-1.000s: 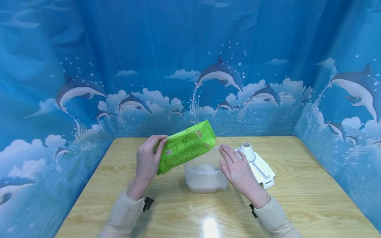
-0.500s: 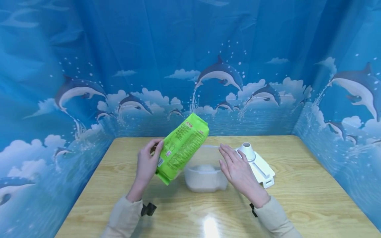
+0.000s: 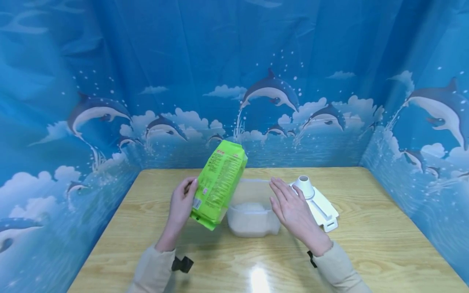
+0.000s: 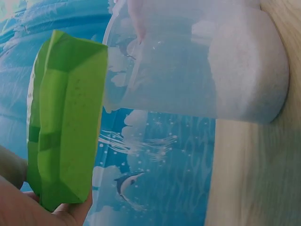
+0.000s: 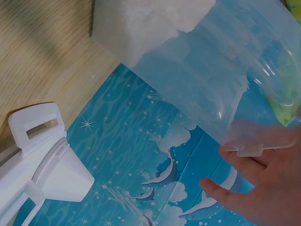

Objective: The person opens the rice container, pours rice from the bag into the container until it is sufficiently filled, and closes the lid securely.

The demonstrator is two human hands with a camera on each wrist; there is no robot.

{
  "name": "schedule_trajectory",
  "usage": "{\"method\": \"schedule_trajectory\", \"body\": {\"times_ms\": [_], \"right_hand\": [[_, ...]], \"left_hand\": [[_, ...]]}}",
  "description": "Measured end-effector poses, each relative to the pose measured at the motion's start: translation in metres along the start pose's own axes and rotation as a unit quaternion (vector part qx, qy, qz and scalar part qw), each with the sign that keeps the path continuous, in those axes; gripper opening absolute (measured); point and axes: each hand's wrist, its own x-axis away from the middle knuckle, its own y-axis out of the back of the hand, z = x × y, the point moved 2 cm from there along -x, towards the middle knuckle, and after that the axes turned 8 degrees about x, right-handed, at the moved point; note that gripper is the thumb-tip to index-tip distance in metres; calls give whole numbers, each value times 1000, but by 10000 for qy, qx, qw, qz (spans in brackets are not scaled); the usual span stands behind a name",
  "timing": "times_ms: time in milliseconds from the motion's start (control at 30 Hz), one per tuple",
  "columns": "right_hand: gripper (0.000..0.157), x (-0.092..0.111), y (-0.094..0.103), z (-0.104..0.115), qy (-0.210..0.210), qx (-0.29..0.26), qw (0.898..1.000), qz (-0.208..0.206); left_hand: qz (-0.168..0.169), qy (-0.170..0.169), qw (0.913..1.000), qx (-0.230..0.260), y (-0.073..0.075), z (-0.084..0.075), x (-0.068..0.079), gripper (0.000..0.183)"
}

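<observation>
Starting at the head view, we've got the left hand (image 3: 180, 202) gripping the green bag (image 3: 220, 179) by the lower half of its left edge, up in the air above the table (image 3: 220, 260). It's just left of the tub (image 3: 253, 228), covering part of it. Steep slant on that long axis: one end up and to the right, the other down and to the left! On the far side, the right hand (image 3: 294, 213) has fingers straight and close together at the tub's rim, the white lid (image 3: 324, 206) just beyond.

Over to the left wrist: the bag runs lengthwise up the picture, fingers round its lower end. Touching the tub? We can't tell.

Right wrist now, and we see fingers straight at the rim, thumb apart, green bag showing through the clear wall.
</observation>
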Motion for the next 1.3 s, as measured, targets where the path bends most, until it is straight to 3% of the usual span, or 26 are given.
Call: {"method": "schedule_trajectory", "body": {"times_ms": [167, 333, 533, 733, 1300], "right_hand": [[51, 0, 0, 0, -18, -28, 10000, 5], [50, 0, 0, 0, -5, -35, 10000, -20], [50, 1, 0, -1, -8, -9, 10000, -29], [50, 1, -1, -1, -29, -32, 10000, 14], [49, 1, -2, 0, -42, -35, 10000, -12]], "left_hand": [[-255, 422, 9987, 119, 11, 9, -3, 35], [-501, 555, 9972, 46, 28, 18, -8, 39], [-492, 823, 9954, -83, 43, 30, -13, 49], [-527, 1002, 9935, -96, 49, 50, -20, 46], [323, 1680, 9836, -570, 60, 98, -29, 46]]}}
